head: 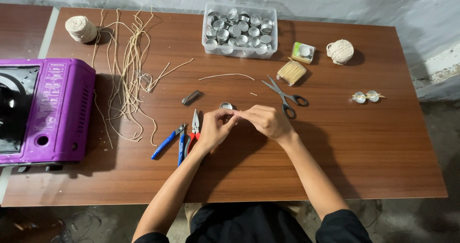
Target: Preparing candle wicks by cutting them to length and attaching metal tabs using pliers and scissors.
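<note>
Your left hand (215, 128) and right hand (268, 122) meet over the middle of the brown table (364, 147), fingertips pinched narrow together on something too thin and small to make out, perhaps a short wick piece; you cannot tell for sure. Just beyond your fingertips sits one small metal cup (226, 106), close to the left hand's thumb. To the left of your left hand lie two hand tools side by side: one pair of red-handled pliers (194, 128) and one pair of blue-handled cutters (168, 141). Farther left a loose spread of cut string lengths (127, 70) runs toward the far edge, too tangled to count, and one small dark cylinder (190, 97) lies between the strings and the cup. One single cut string piece (226, 75) lies alone beyond the cup. One pair of scissors (286, 96) rests open just to the right of your right hand. At the far edge stands one clear plastic tub (239, 29) heaped with metal cups, too many to count. You have two balls of string: one at the far left corner (81, 28), one at the far right (340, 51). Near the right ball sit one bundle of wooden sticks (291, 72) and one small green-edged box (303, 52). Two finished-looking cups joined by a stick (366, 97) sit well to the right. One purple portable stove (45, 111) stands at the left edge.
</note>
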